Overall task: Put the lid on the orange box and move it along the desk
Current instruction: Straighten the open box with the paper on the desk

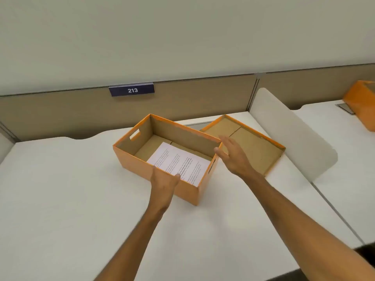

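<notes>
An open orange box (134, 161) stands on the white desk (60, 199), its brown inside showing. A printed sheet of paper (180, 162) lies in it, leaning on the near wall. The lid (257, 147) lies upside down on the desk just right of the box, brown inside up. My left hand (164, 184) rests on the box's near wall, thumb over the rim touching the paper's edge. My right hand (233, 155) hovers open, fingers spread, over the box's right end and the lid's left edge, holding nothing.
A tan partition with a sign reading 213 (132, 90) runs behind the desk. A white divider panel (292, 134) rises right of the lid. Beyond it, another orange box (361, 102) sits on the neighbouring desk.
</notes>
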The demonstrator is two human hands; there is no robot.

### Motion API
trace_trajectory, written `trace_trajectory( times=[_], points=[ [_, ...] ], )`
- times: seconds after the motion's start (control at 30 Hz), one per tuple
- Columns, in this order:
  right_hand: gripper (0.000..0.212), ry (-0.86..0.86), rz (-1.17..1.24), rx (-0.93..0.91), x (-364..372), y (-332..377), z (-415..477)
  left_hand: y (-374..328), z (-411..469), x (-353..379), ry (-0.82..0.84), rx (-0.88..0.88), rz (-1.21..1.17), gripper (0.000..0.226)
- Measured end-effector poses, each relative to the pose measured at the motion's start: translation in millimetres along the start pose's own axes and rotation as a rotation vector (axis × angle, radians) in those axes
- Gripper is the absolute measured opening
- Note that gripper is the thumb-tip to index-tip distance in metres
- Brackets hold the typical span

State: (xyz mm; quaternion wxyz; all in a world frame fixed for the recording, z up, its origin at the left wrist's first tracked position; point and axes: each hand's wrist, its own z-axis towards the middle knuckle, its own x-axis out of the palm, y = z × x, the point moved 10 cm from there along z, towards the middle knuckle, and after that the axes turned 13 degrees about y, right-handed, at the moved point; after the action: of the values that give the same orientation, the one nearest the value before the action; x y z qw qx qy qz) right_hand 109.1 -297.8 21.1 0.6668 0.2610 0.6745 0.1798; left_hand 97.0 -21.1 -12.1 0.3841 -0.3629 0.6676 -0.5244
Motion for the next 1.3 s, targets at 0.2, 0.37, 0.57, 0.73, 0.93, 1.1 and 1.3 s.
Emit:
trace_trajectory(
  times=[0.2, 0.37, 0.57, 0.73, 0.93, 1.1, 1.3],
  points=[
    [0.066, 0.114, -0.040, 0.066, 9, -34, 40, 31, 30, 10, -0.072, -0.151, -0.140, 0.067],
    [0.070, 0.219, -0.063, 0.100, 11, -50, 74, 45, 36, 12, -0.209, -0.257, -0.117, 0.073],
    [0.028, 0.226, -0.009, 0.060, 10, -53, 101, 53, 34, 12, -0.321, -0.309, -0.172, 0.081],
    [0.022, 0.263, -0.091, 0.034, 14, -50, 112, 58, 30, 2, -0.397, -0.299, -0.213, 0.076],
    [0.018, 0.315, -0.061, 0.035, 20, -39, 105, 54, 25, -23, -0.383, -0.293, -0.191, 0.073],
    [0.030, 0.361, 0.085, 0.016, 32, -19, 74, 51, 14, -68, -0.305, -0.318, -0.144, 0.081],
    [0.052, 0.381, 0.286, -0.004, 53, 2, 16, 44, -6, -110, -0.206, -0.275, -0.076, 0.082]
  ],
)
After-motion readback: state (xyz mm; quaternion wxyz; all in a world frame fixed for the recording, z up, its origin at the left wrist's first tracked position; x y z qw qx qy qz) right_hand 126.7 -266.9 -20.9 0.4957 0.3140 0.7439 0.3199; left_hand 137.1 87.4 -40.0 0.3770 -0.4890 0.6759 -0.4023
